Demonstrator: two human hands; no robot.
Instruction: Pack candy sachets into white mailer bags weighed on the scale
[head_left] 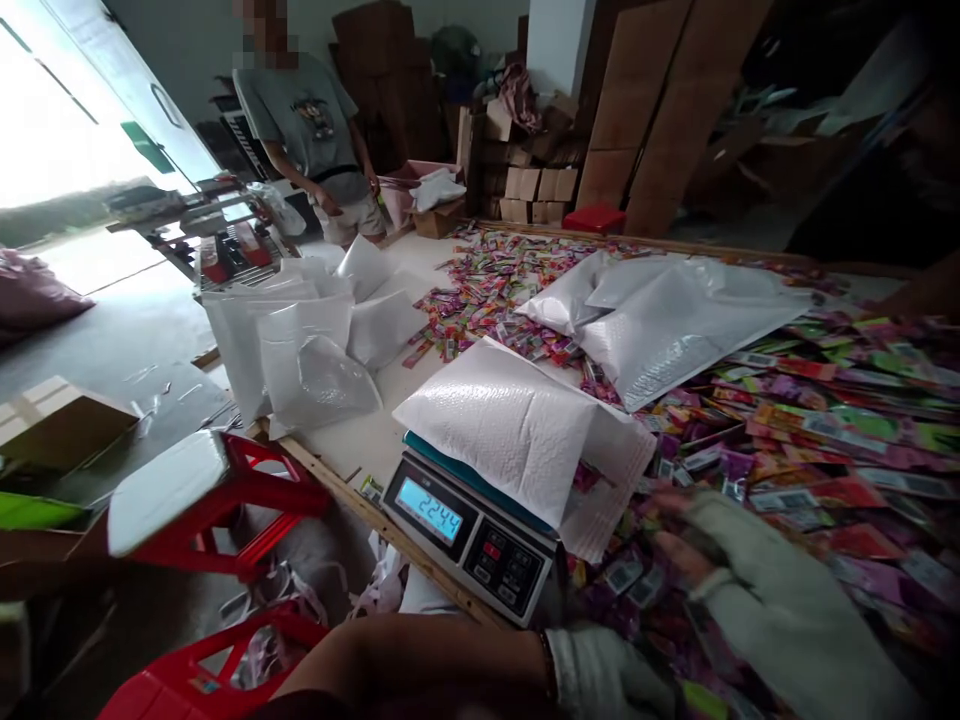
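- The right hand (750,575), in a light fingerless glove, lies flat with the fingers spread on the heap of small colourful flat packets (825,440); it is blurred, so I cannot tell if the fingers pinch any packet.
- The left hand (600,670), also in a light glove, is at the bottom edge of the view, just beside the near right corner of the scale; it is mostly cut off, and whether it is closed I cannot tell.
- The grey digital scale with a blue lit display (469,530) stands at the near edge of the tabletop (360,440), just left of the hands.
- A white padded bubble mailer (502,425) lies on the scale platform, and its open end hangs over toward the packets.
- More white mailers (675,310) lie over the heap farther back, and a stack of them (300,340) stands at the left corner of the tabletop.
- A red plastic stool with a white seat (195,495) stands on the floor, left of the scale.
- Another person in a grey shirt (315,130) stands far behind the tabletop, near brown cardboard boxes (536,180).
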